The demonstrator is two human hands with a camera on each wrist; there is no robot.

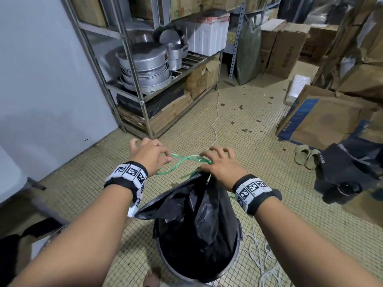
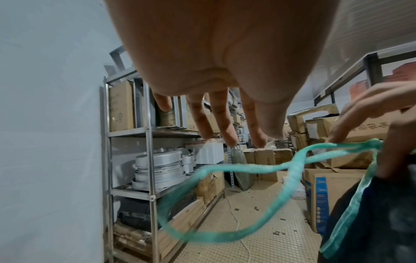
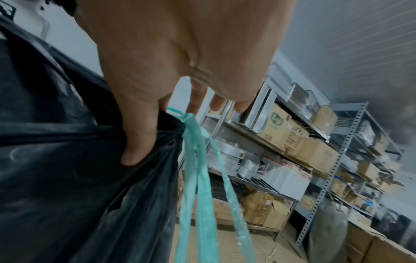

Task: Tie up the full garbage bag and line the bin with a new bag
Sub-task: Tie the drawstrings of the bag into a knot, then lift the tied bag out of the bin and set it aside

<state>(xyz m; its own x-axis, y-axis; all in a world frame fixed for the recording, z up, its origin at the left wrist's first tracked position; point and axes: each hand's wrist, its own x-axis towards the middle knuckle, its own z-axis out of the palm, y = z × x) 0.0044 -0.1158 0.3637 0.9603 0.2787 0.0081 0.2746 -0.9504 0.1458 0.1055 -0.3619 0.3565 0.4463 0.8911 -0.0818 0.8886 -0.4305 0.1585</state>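
A: Where's the bag?

B: The black bag (image 1: 192, 206) sits in the round bin (image 1: 238, 241) on the tiled floor (image 1: 238, 112), right in front of the person. Its top is pulled up and bunched into a point.

A: And the right hand?

B: The right hand (image 1: 219, 168) pinches the bunched top. In the right wrist view the thumb (image 3: 139, 135) presses into the black plastic, w/ the green string (image 1: 182, 160) coming out just beside it. The other fingers are spread a bit.

A: Left hand?

B: The left hand (image 1: 151, 156) is near the right one, a little apart. The string runs from the bag top over to it in loops. In the left wrist view the fingers (image 2: 225, 124) point out almost straight and the loops hang below them. In the head view the fingertips look pinched at the string. Can't tell if it really grips.

A: What else is there?

B: A metal shelf (image 1: 132, 79) w/ stacked silver pans (image 1: 145, 67), a white foam box (image 1: 207, 36), lots of cardboard boxes (image 1: 323, 119), a pair of slippers (image 1: 306, 156), and a white rope (image 1: 216, 121) on the floor.
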